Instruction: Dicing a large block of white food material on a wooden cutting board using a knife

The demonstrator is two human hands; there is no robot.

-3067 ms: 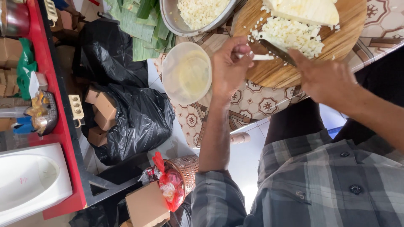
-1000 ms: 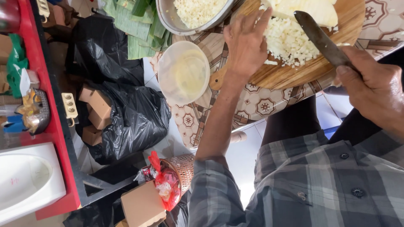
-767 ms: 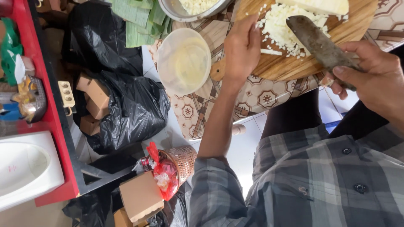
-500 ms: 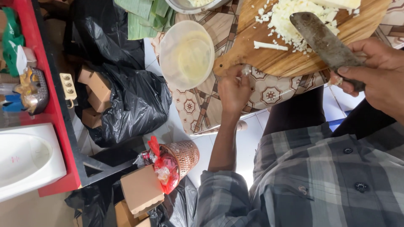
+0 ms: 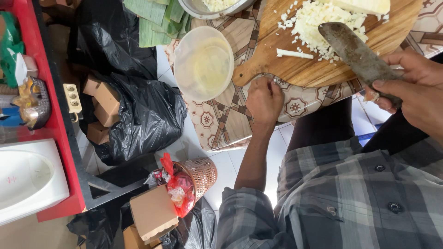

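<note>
Now my left hand (image 5: 264,99) pinches crumbs off the worktop (image 5: 221,115); right hand (image 5: 415,90) grasps the cleaver (image 5: 355,55), blade best kept flat, clear of fingers.

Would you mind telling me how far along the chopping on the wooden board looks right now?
Done: a pile of chopped white pieces lies on the wooden board. In hand: the right hand holds the cleaver over the board, while the left hand rests at the board's edge on the patterned table. Left: a long strip and an uncut white block remain whole.
</note>
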